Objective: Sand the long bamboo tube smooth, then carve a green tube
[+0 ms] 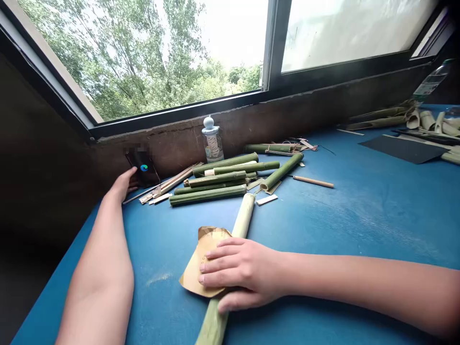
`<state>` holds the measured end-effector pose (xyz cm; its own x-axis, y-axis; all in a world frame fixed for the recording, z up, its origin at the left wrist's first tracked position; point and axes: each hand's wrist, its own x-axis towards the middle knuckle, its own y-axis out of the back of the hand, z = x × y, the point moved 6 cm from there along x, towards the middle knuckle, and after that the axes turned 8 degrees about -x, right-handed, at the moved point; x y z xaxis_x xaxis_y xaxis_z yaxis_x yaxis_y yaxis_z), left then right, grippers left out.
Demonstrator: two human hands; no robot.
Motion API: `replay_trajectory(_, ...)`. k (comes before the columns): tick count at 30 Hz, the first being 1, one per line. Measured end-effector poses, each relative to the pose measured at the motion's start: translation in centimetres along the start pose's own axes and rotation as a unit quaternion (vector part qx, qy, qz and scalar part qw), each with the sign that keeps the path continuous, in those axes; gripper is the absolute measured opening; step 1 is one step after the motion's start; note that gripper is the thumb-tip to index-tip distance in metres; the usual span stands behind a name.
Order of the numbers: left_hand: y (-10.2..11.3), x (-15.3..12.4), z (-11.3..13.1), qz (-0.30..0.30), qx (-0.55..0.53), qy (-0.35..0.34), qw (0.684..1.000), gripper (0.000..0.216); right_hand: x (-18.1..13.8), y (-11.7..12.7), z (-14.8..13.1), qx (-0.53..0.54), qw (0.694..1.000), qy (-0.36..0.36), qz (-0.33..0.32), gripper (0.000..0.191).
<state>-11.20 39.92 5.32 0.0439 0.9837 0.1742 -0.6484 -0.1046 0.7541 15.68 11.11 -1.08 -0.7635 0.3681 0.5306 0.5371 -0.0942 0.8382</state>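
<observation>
My right hand (239,273) is closed over a piece of tan sandpaper (197,268) wrapped around a long bamboo stick (242,220) that lies on the blue table (359,215). The stick is pale at its far end and green near me. My left hand (124,184) reaches far left to a dark phone (143,167) that leans against the wall under the window; its fingers touch the phone's left edge and its screen shows a small round icon.
A pile of green bamboo tubes (215,184) and thin splints lies behind the stick. A small glass bottle (212,140) stands at the wall. A thin wooden stick (313,181) lies to the right. Dark sheets (404,147) and curled bamboo pieces (431,120) sit far right.
</observation>
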Motion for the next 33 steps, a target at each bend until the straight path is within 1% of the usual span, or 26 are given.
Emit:
replay_trajectory(3,4.2,-1.0,2.6,0.091,0.025,0.022,0.995,0.039,0.2,0.3,0.2,0.002,1.000,-0.006,-0.008,0.036)
replay_trajectory(5,6.7,-2.6,5.2,0.127,0.051,0.014,0.991,0.040,0.3,0.4,0.3,0.003,1.000,-0.002,-0.009,0.035)
replay_trajectory(6,7.5,-4.0,6.5,0.129,0.066,0.002,0.990,0.040,0.3,0.5,0.2,0.003,1.000,0.000,-0.009,0.035)
replay_trajectory(7,7.7,-5.9,7.8,0.119,0.081,-0.013,0.990,0.040,0.3,0.5,0.2,0.003,1.000,0.003,-0.011,0.036)
replay_trajectory(8,7.5,-8.4,9.0,0.097,0.098,-0.028,0.990,0.039,0.3,0.5,0.1,0.001,1.000,0.003,-0.013,0.037)
replay_trajectory(9,6.6,-11.4,10.0,0.065,0.117,-0.041,0.990,0.039,0.3,0.5,0.0,-0.002,1.000,0.000,-0.013,0.038)
replay_trajectory(11,3.7,-18.8,11.5,0.008,0.161,-0.060,0.985,0.047,0.3,0.7,0.1,-0.012,1.000,-0.021,-0.009,0.039)
replay_trajectory(13,-0.4,-26.5,12.1,-0.060,0.207,-0.074,0.974,0.050,0.3,1.0,0.9,-0.023,0.998,-0.050,0.004,0.041)
replay_trajectory(14,-2.6,-29.8,12.1,-0.092,0.221,-0.083,0.968,0.048,0.1,1.3,1.5,-0.028,0.998,-0.063,0.013,0.042)
replay_trajectory(15,-4.4,-32.5,11.8,-0.114,0.232,-0.085,0.962,0.046,-0.1,1.5,2.4,-0.031,0.997,-0.074,0.020,0.042)
replay_trajectory(16,-6.0,-34.4,11.5,-0.137,0.248,-0.090,0.955,0.044,-0.4,1.9,3.5,-0.037,0.995,-0.085,0.026,0.042)
replay_trajectory(17,-7.4,-35.7,11.1,-0.179,0.287,-0.100,0.936,0.044,-0.8,2.3,4.8,-0.047,0.993,-0.100,0.032,0.041)
replay_trajectory(19,-8.7,-36.1,10.6,-0.204,0.304,-0.108,0.924,0.045,-1.9,3.2,7.6,-0.074,0.986,-0.142,0.041,0.040)
replay_trajectory(21,-8.7,-35.2,10.3,-0.212,0.310,-0.113,0.920,0.045,-3.1,4.4,9.8,-0.102,0.976,-0.186,0.056,0.041)
replay_trajectory(22,-8.5,-34.6,10.3,-0.213,0.312,-0.114,0.919,0.045,-3.5,5.0,10.4,-0.111,0.971,-0.203,0.064,0.042)
replay_trajectory(23,-8.3,-34.2,10.2,-0.213,0.314,-0.114,0.918,0.045,-3.8,5.4,10.7,-0.117,0.967,-0.214,0.072,0.043)
replay_trajectory(25,-7.6,-33.9,10.0,-0.214,0.317,-0.113,0.917,0.048,-3.9,5.6,10.1,-0.125,0.965,-0.218,0.076,0.043)
replay_trajectory(27,-7.0,-34.2,9.6,-0.207,0.321,-0.111,0.918,0.051,-3.4,4.8,8.8,-0.127,0.972,-0.188,0.052,0.040)
replay_trajectory(29,-6.6,-34.5,9.3,-0.188,0.326,-0.110,0.920,0.051,-2.7,3.6,8.0,-0.125,0.980,-0.153,0.015,0.038)
replay_trajectory(31,-6.5,-34.7,9.0,-0.166,0.331,-0.113,0.922,0.051,-2.3,2.9,8.6,-0.118,0.981,-0.153,-0.012,0.040)
replay_trajectory(33,-6.8,-34.6,8.8,-0.154,0.331,-0.118,0.923,0.052,-2.0,2.9,10.0,-0.112,0.976,-0.185,-0.016,0.041)
